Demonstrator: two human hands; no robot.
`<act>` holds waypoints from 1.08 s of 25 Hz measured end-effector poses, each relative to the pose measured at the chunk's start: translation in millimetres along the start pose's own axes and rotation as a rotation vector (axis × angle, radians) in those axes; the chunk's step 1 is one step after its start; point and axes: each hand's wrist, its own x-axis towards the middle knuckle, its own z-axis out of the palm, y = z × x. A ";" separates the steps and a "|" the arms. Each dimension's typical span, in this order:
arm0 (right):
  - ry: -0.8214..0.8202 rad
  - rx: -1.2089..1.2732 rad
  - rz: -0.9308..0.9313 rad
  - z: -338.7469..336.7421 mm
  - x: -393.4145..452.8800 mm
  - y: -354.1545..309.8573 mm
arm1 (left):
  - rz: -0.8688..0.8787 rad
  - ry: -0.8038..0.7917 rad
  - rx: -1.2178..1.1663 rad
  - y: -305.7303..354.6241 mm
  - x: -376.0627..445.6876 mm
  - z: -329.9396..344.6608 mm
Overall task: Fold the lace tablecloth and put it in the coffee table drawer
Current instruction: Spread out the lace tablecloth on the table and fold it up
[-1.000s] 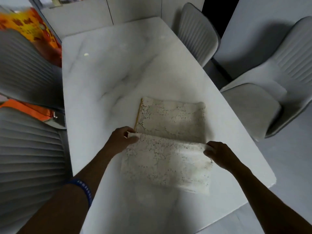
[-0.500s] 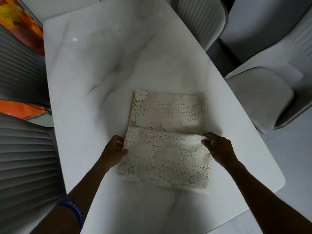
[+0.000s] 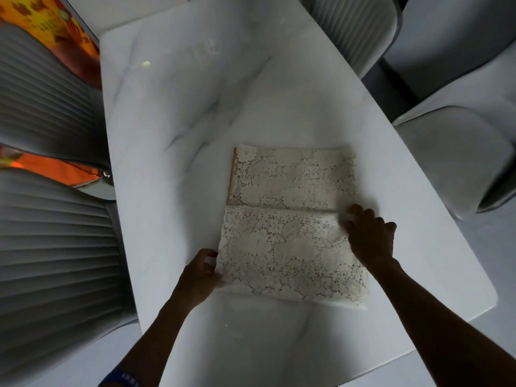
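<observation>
The cream lace tablecloth [image 3: 290,219] lies folded on the white marble table [image 3: 178,129], its near flap laid over the near half, with a crease line across the middle. My left hand [image 3: 199,272] pinches the flap's left edge near the front corner. My right hand [image 3: 368,236] grips the right edge at the crease, palm down on the cloth. No coffee table or drawer is in view.
Grey ribbed chairs stand on the left [image 3: 47,247] and at the far right [image 3: 354,26], and a padded grey seat [image 3: 452,155] on the right. An orange printed bag [image 3: 64,37] lies behind the left chairs. The table's near right corner [image 3: 488,297] is close to the cloth.
The raised near flap has been laid flat over the cloth. My left hand slid down the left edge toward me. The camera tilted closer over the table.
</observation>
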 end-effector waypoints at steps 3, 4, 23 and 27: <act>-0.050 -0.067 0.020 5.2 -19.3 -9.1 | 0.058 0.017 -0.204 2.5 -1.3 5.3; -0.085 -0.074 0.014 6.4 -24.5 -7.5 | 0.074 0.014 -0.232 0.7 -2.7 7.3; 0.029 -0.294 -0.203 44.5 -182.9 -22.4 | 0.630 0.209 1.293 -9.7 -42.7 58.1; 0.054 -0.302 -0.185 34.1 -174.9 -13.9 | 0.543 0.134 1.364 2.8 -37.4 52.1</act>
